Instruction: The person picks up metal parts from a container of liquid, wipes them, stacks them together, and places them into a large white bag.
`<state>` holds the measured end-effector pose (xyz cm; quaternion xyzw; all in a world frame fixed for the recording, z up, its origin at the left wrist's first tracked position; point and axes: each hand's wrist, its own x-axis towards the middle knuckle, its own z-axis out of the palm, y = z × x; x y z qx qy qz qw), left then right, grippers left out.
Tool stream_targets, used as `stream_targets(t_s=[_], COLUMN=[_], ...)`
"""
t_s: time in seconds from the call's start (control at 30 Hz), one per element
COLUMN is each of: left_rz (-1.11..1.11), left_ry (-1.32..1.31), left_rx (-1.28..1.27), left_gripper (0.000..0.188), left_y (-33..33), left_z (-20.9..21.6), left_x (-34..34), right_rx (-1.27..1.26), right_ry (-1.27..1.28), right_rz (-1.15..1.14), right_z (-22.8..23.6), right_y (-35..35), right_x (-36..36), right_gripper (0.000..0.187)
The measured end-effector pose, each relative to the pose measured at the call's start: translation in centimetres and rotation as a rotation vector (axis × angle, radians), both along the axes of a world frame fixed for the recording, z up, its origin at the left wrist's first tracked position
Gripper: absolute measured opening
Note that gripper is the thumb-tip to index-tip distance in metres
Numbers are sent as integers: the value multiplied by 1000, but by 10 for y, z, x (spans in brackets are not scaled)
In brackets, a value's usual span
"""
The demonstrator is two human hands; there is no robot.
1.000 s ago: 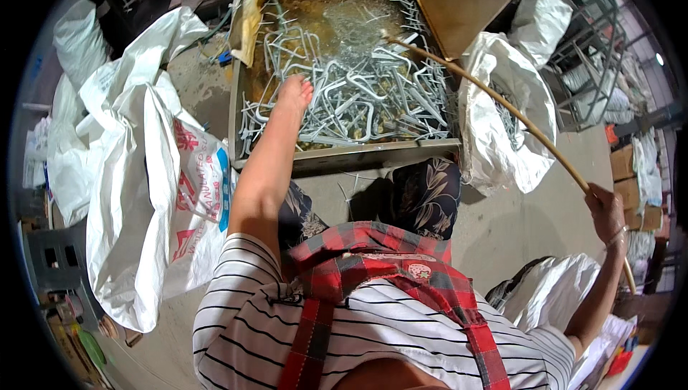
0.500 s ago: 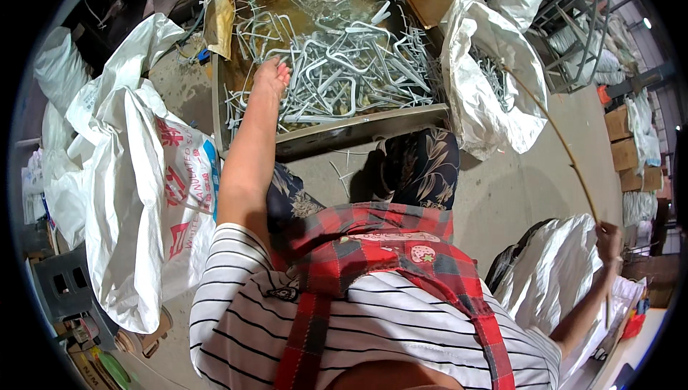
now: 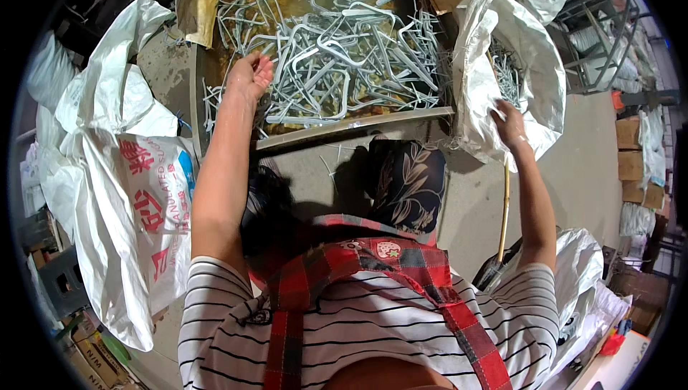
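My left hand [image 3: 251, 76] is over the left side of a shallow metal tray [image 3: 358, 123]. Its fingers are loosely curled and apart, palm up, with nothing visible in them. Right beside it lies a tangled heap of bent silvery metal rods [image 3: 337, 53] in brownish liquid. On the right, my right hand [image 3: 509, 125] is closed around a long thin wooden stick [image 3: 506, 200] at the near rim of a white woven sack [image 3: 479, 114]. The stick's upper end reaches into the sack, which holds small metal pieces [image 3: 507, 75].
A large white sack [image 3: 107, 211] with red print stands at left. Another white sack [image 3: 573, 261] is at lower right. A few thin metal pieces [image 3: 326, 164] lie on the floor by my knees. Cardboard boxes [image 3: 631, 153] are stacked at far right.
My right hand has swung the stick from the far lower right up and inward to the sack beside the tray. My left hand has shifted slightly left in view, still over the tray.
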<state>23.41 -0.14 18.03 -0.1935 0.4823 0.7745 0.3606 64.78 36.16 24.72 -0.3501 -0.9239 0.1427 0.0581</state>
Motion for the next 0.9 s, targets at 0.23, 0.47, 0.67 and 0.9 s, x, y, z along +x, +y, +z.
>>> stream_targets(t_s=[0.23,0.47,0.67,0.9], left_rz=[-34,0,-34,-59], left_ry=[-33,-48,-54,-78], left_rx=[27,0,67,41], left_gripper=[13,19,16,13], left_y=[21,15,26,33], left_z=[5,8,17,11], left_x=[9,4,12,15], right_rx=[-30,-26,-96,-199], right_ry=[-122,-332,-118,129], right_rz=[296,137,111,134], right_z=[-101,-180,-156,-99], right_y=[11,37,57,79], right_x=[-194,-233,-212,-212], right_gripper=[57,55,23,14])
